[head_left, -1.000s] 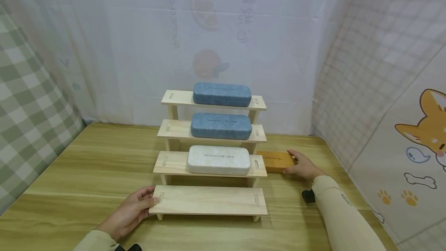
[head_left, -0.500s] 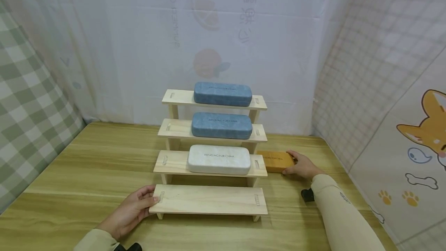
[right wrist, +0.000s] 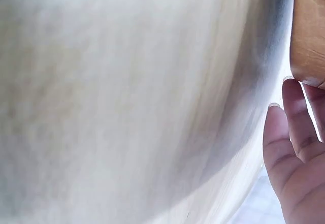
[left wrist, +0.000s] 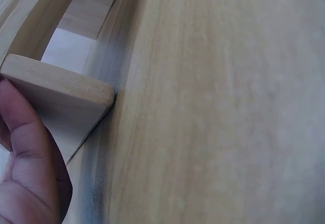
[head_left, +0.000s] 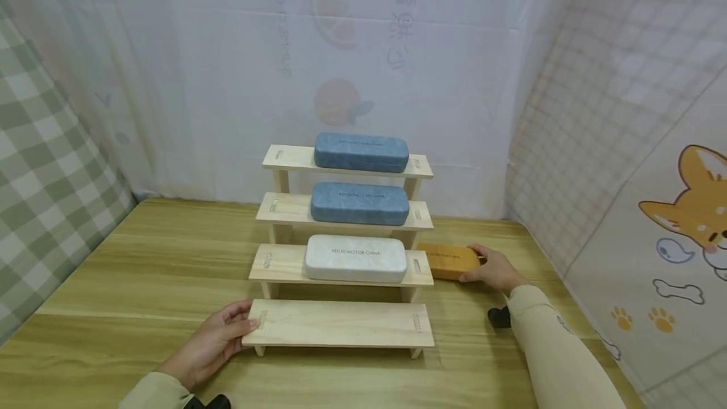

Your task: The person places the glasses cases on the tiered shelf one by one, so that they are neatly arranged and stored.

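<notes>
Nothing moved, right hand (head_left: 493, 268) still grips orange case (head_left: 452, 260), left hand (head_left: 212, 346) holds rack's bottom step (head_left: 341, 324)

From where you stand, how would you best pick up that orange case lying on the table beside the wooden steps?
Probably by its free right end, coming from the right. The orange case lies flat and lengthwise on the table, its left end tucked behind the stepped rack. The right hand already grips that end, thumb on the near edge and fingers over the far side; across the narrow width seems the surest hold.

Bright even light, soft shadows, wrist views blurred
</notes>
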